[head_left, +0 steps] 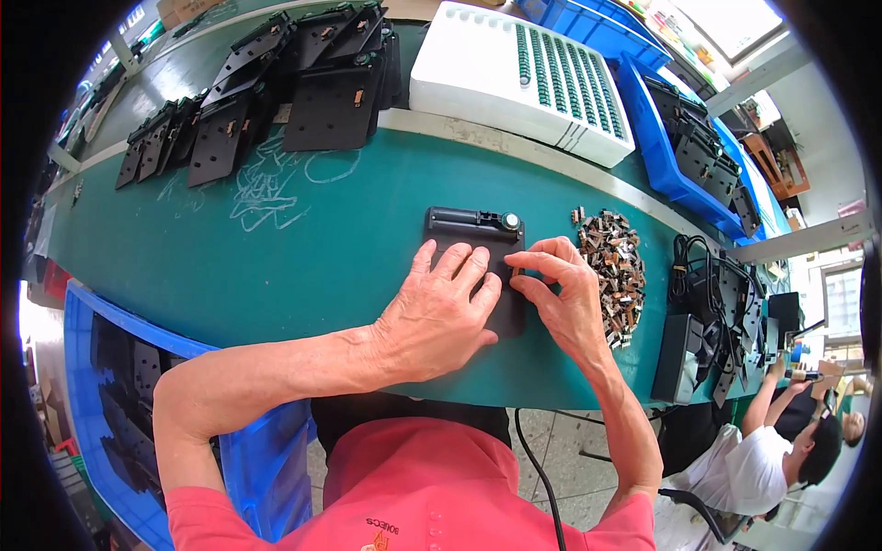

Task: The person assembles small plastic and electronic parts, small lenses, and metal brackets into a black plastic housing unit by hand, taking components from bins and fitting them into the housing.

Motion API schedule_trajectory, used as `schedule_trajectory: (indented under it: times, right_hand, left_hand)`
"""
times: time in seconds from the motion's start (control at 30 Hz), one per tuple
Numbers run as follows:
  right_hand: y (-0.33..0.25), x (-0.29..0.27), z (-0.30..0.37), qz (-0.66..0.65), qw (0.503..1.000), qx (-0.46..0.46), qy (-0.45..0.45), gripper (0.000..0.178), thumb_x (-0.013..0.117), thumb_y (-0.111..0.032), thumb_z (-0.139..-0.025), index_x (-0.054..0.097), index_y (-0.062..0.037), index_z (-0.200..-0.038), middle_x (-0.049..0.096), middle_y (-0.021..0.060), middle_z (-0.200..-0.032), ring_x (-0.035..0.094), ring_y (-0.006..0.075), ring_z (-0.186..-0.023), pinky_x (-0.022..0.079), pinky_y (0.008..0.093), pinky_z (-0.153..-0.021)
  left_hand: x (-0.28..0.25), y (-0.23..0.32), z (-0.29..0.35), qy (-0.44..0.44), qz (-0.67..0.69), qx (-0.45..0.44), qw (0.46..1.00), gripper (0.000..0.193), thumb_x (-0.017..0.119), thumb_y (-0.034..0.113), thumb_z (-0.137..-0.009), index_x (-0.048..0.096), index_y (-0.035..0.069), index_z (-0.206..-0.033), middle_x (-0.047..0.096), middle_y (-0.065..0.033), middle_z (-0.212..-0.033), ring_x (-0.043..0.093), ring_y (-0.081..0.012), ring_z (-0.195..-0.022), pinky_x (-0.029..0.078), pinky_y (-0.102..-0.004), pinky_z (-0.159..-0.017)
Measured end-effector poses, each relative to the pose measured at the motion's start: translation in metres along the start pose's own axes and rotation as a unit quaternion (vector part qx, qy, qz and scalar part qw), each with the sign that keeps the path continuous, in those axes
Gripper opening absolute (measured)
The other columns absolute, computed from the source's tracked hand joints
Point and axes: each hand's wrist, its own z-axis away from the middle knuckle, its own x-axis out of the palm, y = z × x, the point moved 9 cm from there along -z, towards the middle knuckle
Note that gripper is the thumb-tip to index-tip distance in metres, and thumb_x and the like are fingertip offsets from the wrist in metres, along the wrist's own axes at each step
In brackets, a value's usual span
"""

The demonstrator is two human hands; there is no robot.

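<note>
A flat black plate (508, 320) lies on the green table, with a black cylinder (452, 216) along its far edge and a round green-and-silver piece at that cylinder's right end. My left hand (439, 310) rests flat across the plate, fingers spread. At the plate's right edge, the thumb and fingertips of my right hand (562, 286) are pinched together; what sits between them is too small and covered to name. Just right of that hand lies a heap of small metal-and-black parts (617, 275).
Similar black plates (331, 106) lean in stacks at the far left. A white foam tray (478, 92) holds rows of green round pieces. Blue bins (666, 174) stand right and lower left. Cables and a black box (678, 358) sit at right, near a seated person (735, 468).
</note>
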Motion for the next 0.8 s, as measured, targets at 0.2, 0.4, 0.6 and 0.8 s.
schedule_trajectory:
  times: [0.2, 0.4, 0.6, 0.8]
  right_hand:
    - [-0.0009, 0.0028, -0.0010, 0.009, 1.000, 0.009, -0.012, 0.027, 0.073, -0.002, -0.077, 0.075, -0.0075, -0.104, 0.062, 0.0082, -0.097, 0.060, 0.0222, -0.094, 0.050, 0.0333, -0.079]
    - [-0.0037, 0.0024, -0.0001, 0.002, 1.000, 0.018, -0.017, 0.027, 0.073, -0.003, -0.076, 0.074, -0.0077, -0.103, 0.062, 0.0095, -0.098, 0.061, 0.0248, -0.095, 0.049, 0.0355, -0.082]
    - [-0.0010, -0.0023, 0.0023, -0.007, 1.000, 0.019, -0.002, 0.028, 0.074, -0.002, -0.076, 0.073, -0.0076, -0.103, 0.063, 0.0089, -0.100, 0.062, 0.0242, -0.096, 0.050, 0.0345, -0.081]
    - [-0.0012, -0.0025, 0.0031, -0.008, 1.000, 0.019, -0.008, 0.027, 0.074, -0.001, -0.076, 0.073, -0.0071, -0.102, 0.063, 0.0091, -0.101, 0.063, 0.0242, -0.095, 0.052, 0.0345, -0.081]
  left_hand:
    - [0.0008, -0.0003, 0.0008, -0.002, -0.010, 0.001, 1.000, 0.064, 0.078, 0.036, -0.076, 0.057, -0.003, -0.121, 0.050, -0.0247, -0.131, 0.047, -0.0381, -0.123, 0.037, -0.0544, -0.104]
    - [0.0000, 0.0002, 0.0015, 0.005, -0.014, 0.006, 1.000, 0.063, 0.078, 0.037, -0.076, 0.057, -0.003, -0.121, 0.051, -0.0247, -0.131, 0.047, -0.0379, -0.123, 0.038, -0.0544, -0.104]
    - [-0.0006, 0.0003, 0.0007, 0.002, -0.012, 0.010, 1.000, 0.064, 0.079, 0.036, -0.075, 0.058, -0.003, -0.120, 0.051, -0.0245, -0.130, 0.047, -0.0379, -0.123, 0.038, -0.0542, -0.104]
    - [-0.0009, -0.0008, 0.0007, 0.006, 0.006, 0.008, 1.000, 0.063, 0.080, 0.034, -0.073, 0.059, -0.004, -0.119, 0.052, -0.0243, -0.129, 0.047, -0.0381, -0.122, 0.038, -0.0540, -0.104]
